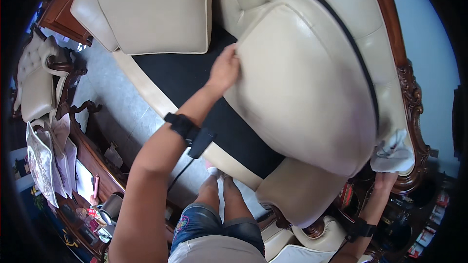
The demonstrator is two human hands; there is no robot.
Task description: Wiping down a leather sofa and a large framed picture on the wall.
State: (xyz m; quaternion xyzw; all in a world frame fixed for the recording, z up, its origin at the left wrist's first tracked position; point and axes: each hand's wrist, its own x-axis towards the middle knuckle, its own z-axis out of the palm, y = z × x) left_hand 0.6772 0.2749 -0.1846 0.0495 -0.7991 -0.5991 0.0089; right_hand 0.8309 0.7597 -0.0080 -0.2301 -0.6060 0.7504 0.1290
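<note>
A large cream leather sofa cushion (302, 83) is lifted and tilted up against the tufted backrest (385, 73). My left hand (225, 69) grips its left edge, the fingertips hidden behind it. Beneath, the black seat base (170, 80) of the sofa lies exposed. At the right end, my right hand (386, 178), mostly hidden, holds a crumpled white cloth (394, 151) beside the cushion's lower right corner, against the backrest's end near the carved wooden frame (413, 97). A second cream cushion (161, 14) rests on the far left part of the seat.
The sofa's padded armrest (297, 192) is just below the raised cushion. To the left stands a wooden table (90, 158) with folded fabric covers (48, 156) and a dark bin (112, 207). A matching armchair (39, 80) is farther off. Dark shelves (404, 219) with small items stand at lower right.
</note>
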